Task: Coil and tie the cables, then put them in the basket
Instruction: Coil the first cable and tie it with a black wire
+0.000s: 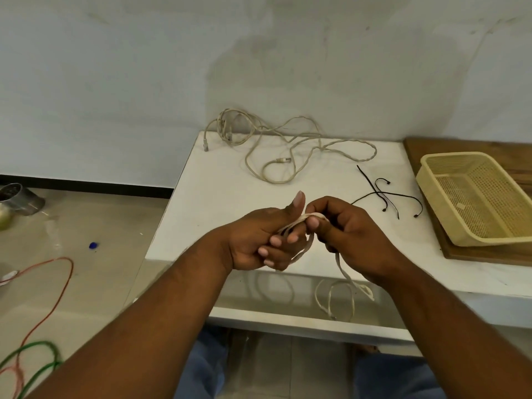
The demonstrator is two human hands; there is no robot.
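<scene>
My left hand (259, 240) curls around loops of the white cable (302, 252), thumb raised. My right hand (348, 228) pinches a strand just beside it, over the table's (218, 197) front edge. The basket (431, 203) sits to my right.

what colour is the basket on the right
Pale yellow, with a fine mesh pattern; the basket shows best in the head view.

Left hand (259, 240) and right hand (345, 226) both grip a white cable (313, 216) above the tabletop (218, 185). The basket (475, 197) sits to the right.
</scene>
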